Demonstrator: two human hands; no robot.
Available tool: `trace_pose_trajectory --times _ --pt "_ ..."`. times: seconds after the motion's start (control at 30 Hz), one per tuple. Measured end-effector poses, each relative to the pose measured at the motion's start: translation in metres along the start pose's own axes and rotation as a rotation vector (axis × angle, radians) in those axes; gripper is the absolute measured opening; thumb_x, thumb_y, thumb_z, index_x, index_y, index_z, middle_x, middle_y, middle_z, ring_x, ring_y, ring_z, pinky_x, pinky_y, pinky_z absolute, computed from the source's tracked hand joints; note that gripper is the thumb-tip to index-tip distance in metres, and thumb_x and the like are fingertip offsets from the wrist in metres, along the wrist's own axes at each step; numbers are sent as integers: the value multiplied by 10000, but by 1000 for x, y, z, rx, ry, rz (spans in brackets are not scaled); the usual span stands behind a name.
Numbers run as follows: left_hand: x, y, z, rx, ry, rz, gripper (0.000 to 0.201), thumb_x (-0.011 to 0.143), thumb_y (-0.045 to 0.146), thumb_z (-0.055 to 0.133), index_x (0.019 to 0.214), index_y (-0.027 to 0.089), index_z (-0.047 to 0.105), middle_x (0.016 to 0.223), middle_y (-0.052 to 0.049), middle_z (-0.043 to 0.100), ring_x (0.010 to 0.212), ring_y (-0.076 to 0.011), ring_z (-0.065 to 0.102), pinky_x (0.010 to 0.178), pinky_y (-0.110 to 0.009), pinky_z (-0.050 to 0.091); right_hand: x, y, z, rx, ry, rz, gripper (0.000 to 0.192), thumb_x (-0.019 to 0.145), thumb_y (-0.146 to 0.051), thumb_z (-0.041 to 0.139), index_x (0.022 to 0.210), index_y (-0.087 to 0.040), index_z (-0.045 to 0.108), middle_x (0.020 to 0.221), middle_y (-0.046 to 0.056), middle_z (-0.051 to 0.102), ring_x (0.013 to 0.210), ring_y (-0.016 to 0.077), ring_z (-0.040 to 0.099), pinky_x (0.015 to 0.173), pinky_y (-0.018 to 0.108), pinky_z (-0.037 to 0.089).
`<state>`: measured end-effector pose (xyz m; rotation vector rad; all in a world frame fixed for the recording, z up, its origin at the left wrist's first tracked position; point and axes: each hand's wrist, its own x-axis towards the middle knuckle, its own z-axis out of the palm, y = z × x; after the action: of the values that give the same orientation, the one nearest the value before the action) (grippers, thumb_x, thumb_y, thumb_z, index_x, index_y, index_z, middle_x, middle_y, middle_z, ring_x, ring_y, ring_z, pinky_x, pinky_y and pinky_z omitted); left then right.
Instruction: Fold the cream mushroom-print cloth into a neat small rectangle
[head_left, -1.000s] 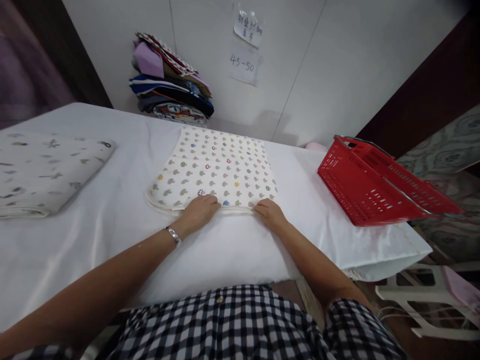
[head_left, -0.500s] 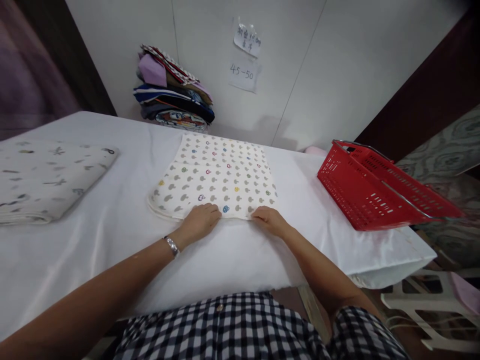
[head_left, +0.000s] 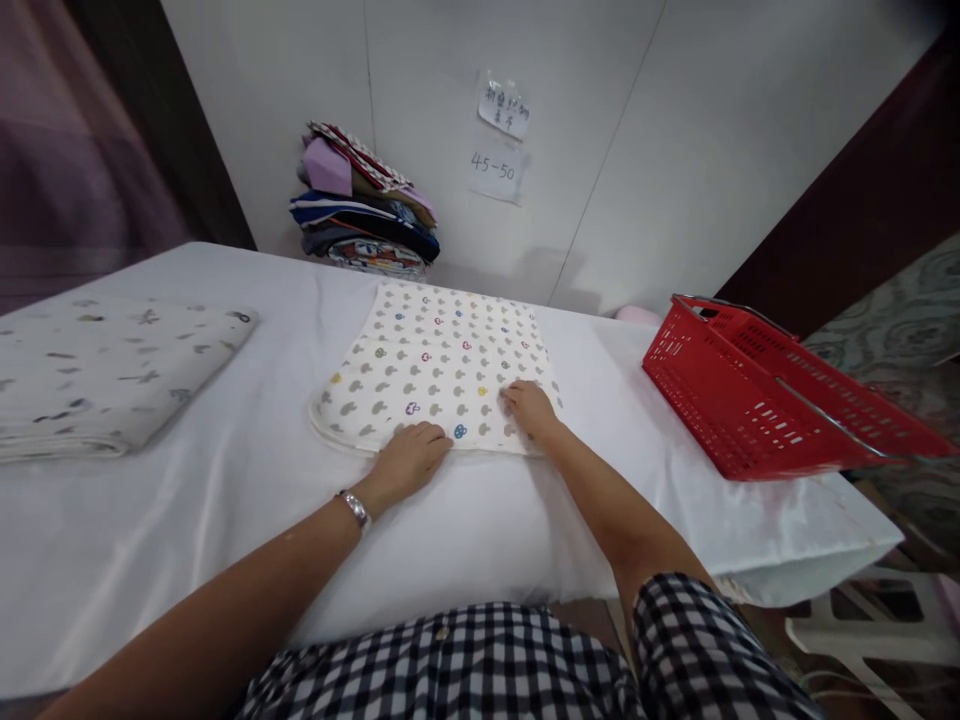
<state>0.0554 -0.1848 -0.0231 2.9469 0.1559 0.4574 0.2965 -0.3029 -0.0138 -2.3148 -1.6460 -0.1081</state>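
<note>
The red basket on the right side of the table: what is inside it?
The red basket is tilted, so mostly its slotted outer wall shows. Nothing rises above its rim, but its floor is hidden, so its contents cannot be told.

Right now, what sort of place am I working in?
Probably a garment or textile folding station: a white-covered table, a stack of folded fabrics against the wall, a red basket, and handwritten paper notes. Both hands rest on a printed cloth.

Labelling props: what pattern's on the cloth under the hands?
Cream cloth with rows of grey mushroom-like shapes, a few coloured. Head view.
</note>
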Motion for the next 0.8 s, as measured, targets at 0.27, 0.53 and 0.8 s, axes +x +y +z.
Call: trace_pose_trajectory --times 0.27,0.53,0.8 --pt "1 -1 0 -52 6 14 221 910 223 415 939 210 634 938 -48 612 859 -194 520 707 -331 362 14 7 11 84 -32 -106 225 899 -238 511 1025 -242 698 1113 45 639 1041 205 543 924 355 418" --pt "1 -4 1 -108 14 12 222 922 275 415 927 209 627 917 -47 601 861 -188 516 725 -333 366 31 -1 23 212 -24 -321 230 884 -277 535 1050 -235 689 1176 44 609 1095 167 528 976 299 389" --pt "1 -4 -3 -148 -5 8 167 899 258 458 910 208 616 918 -39 594 864 -189 504 739 -340 361 48 -6 36 157 -15 -222 286 890 -365 521 1111 -251 663 1240 53 580 1148 201 503 1009 357 363"
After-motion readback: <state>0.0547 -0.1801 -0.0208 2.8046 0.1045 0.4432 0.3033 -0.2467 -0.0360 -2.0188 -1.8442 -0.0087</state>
